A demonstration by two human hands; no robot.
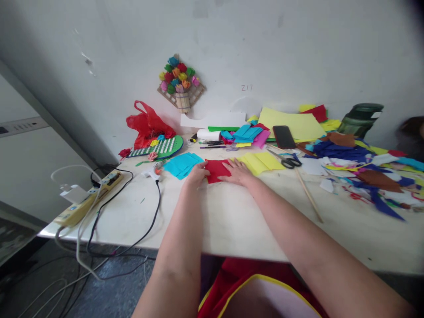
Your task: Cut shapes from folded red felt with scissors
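A red sheet of crepe paper (215,171) lies on the white table in front of me. My left hand (197,173) is closed at its left edge, thumb and fingers pinching that side. Flat on the right part of the red paper rests my right hand (239,172), its fingers spread. A stack of blue paper pieces (183,164) is beside my left hand. Yellow paper pieces (261,162) lie just beyond my right hand, partly hidden by it. Black-handled scissors (290,162) sit farther right.
At left are a white glue gun (153,172) with a black cord and a power strip (89,201). A wooden stick (308,195), a phone (284,137) and a pile of paper scraps (371,172) lie at right. Behind stand a red plastic bag (147,123) and a green bottle (359,121).
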